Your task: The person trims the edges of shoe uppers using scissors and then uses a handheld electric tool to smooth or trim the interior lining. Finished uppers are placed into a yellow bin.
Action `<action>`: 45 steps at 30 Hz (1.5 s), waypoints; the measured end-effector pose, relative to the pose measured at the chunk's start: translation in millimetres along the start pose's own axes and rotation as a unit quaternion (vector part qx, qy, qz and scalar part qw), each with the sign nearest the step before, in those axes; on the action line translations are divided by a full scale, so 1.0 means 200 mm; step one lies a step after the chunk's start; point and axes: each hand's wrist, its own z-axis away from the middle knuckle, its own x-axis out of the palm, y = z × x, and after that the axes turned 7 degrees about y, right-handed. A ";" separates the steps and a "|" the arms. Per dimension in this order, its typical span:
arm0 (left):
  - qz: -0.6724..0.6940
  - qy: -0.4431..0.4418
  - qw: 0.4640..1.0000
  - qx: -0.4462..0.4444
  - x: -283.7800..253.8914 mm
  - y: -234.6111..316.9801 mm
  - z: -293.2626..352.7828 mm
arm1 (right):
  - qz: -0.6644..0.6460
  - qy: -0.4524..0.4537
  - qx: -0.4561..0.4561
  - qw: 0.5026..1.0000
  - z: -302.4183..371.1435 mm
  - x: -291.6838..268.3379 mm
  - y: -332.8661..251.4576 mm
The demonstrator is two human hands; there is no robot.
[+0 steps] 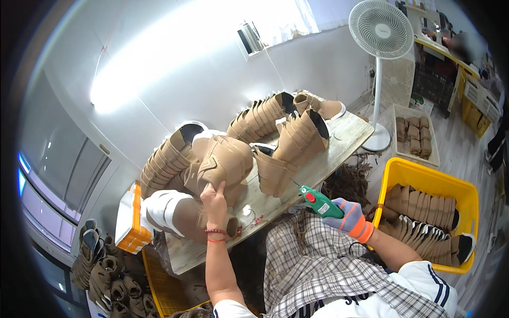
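My bare left hand (214, 204), with a red cord at the wrist, pinches the lower edge of a tan shoe upper (225, 165) above the table. In my right hand (351, 218), which wears a grey and orange glove, is a green handheld power tool (321, 204) with a red button and a thin metal tip. The tip points toward the uppers and stands apart from the held one. Beside my left forearm lies another tan upper with a white lining (177, 212). Nested rows of tan uppers (291, 143) stand on the wooden table (347, 139).
At my right is a yellow crate (391, 175) of stacked uppers. A white floor fan (380, 31) stands beyond the table end, near a pale bin (436, 151) holding brown bundles. An orange and white box (129, 218) sits left, above piled brown uppers (103, 275).
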 end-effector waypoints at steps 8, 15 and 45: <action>0.251 0.101 0.957 -0.107 -0.06 0.20 0.23 | -0.008 0.001 0.032 0.999 -0.08 0.09 -0.05; 0.561 0.098 0.799 -0.194 -0.07 0.22 0.49 | -0.043 -0.041 0.009 0.998 -0.11 0.21 -0.22; 0.057 -0.071 0.953 0.289 -0.04 0.23 0.70 | -0.287 -0.067 0.141 0.945 -0.16 0.05 -0.34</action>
